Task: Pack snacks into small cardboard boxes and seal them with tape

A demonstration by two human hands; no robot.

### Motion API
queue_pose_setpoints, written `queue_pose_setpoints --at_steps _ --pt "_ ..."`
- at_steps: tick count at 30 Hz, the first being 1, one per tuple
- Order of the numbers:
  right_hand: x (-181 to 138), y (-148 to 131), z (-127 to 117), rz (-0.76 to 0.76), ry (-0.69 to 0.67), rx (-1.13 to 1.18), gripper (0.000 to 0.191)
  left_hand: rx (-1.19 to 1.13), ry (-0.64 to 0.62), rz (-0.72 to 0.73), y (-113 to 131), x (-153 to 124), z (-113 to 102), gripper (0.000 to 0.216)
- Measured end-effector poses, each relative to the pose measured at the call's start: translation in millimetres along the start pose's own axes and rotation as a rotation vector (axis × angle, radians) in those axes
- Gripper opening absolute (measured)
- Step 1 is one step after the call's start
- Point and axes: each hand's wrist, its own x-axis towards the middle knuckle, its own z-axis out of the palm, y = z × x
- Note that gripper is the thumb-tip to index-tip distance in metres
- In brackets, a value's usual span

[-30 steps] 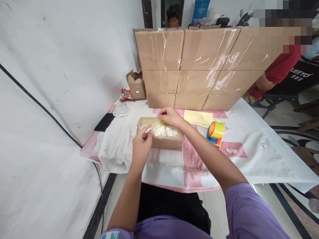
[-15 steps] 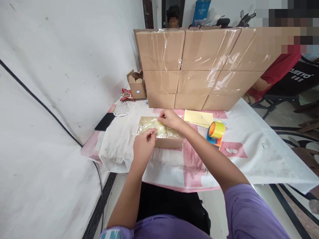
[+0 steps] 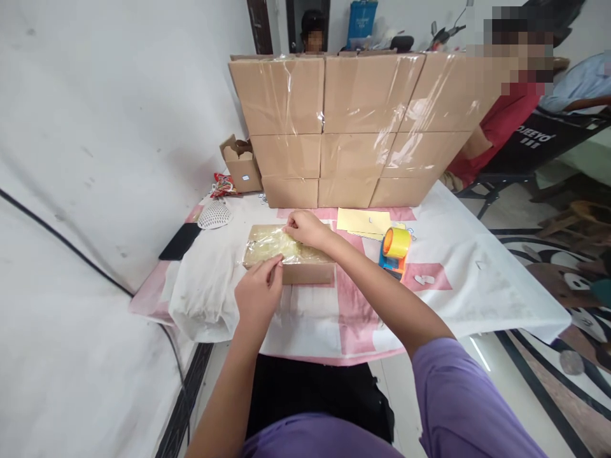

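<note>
Pinching plastic wrap (image 3: 272, 245) inside the cardboard box (image 3: 308, 274), left hand (image 3: 256, 298) and right hand (image 3: 306, 228) fingers (image 3: 289, 231) hold it.

The surface (image 3: 458, 280), under a white and pink cloth, carries a film-covered box (image 3: 305, 273) at its middle. A tape dispenser (image 3: 395, 251) and yellow paper (image 3: 365, 222) lie right of it, stacked cartons (image 3: 334, 127) stand far, and a black phone (image 3: 180, 241) lies left.

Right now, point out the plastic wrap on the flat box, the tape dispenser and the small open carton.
plastic wrap (image 3: 268, 245): head view, its crinkled middle stretch.
tape dispenser (image 3: 397, 242): head view, the yellow tape roll.
small open carton (image 3: 243, 173): head view, its front face.
</note>
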Motion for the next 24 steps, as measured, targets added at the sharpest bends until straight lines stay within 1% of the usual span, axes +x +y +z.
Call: queue_pose_setpoints --at_steps 2,4,5,7,9,12,14,15,17,19,20,21,22,24 --pt "1.1 1.9 0.6 0.007 -0.006 -0.005 0.015 0.060 0.074 0.158 -3.3 4.2 -1.0 0.022" --pt "0.8 3.7 -1.7 0.031 0.002 0.003 0.012 0.103 0.095 0.303 -7.3 9.3 -2.8 0.017" --pt "-0.3 4.1 -4.3 0.050 0.011 0.013 0.017 0.103 0.079 0.361 -9.6 11.5 -3.6 0.016" --pt "-4.2 2.7 -11.8 0.100 0.014 0.019 0.034 0.073 0.036 0.442 -14.8 13.8 -3.9 0.017" --pt "-8.4 -1.3 -19.7 0.168 -0.020 -0.010 0.045 0.041 0.021 0.487 -20.6 12.8 -2.3 0.021" --pt "-9.4 -7.0 -27.6 0.276 -0.095 -0.080 0.051 0.039 0.072 0.503 -27.5 7.6 1.9 0.025" --pt "-6.9 -2.5 -32.3 0.326 -0.112 -0.121 0.054 0.040 0.096 0.499 -29.4 3.9 3.7 0.025" --pt "-6.1 4.8 -36.1 0.344 -0.101 -0.137 0.052 0.039 0.097 0.492 -29.3 2.4 3.9 0.025" --pt "-9.1 32.0 -50.1 0.379 -0.027 -0.154 0.039 0.044 0.085 0.465 -27.3 0.2 3.6 0.022" --pt "-23.2 76.1 -73.2 0.417 0.113 -0.146 0.019 0.070 0.058 0.434 -24.2 -1.3 2.8 0.018" --pt "-35.4 102.7 -87.3 0.448 0.213 -0.141 0.012 0.089 0.043 0.421 -22.6 -2.0 2.6 0.016" --pt "-50.8 130.8 -101.8 0.495 0.302 -0.138 0.012 0.107 0.030 0.412 -21.3 -2.7 2.7 0.015" --pt "-68.7 158.9 -115.7 0.578 0.388 -0.146 0.013 0.123 0.019 0.407 -20.3 -3.4 2.9 0.015" --pt "-107.3 209.7 -137.7 0.780 0.473 -0.170 0.017 0.139 0.007 0.406 -19.5 -4.6 4.1 0.016"
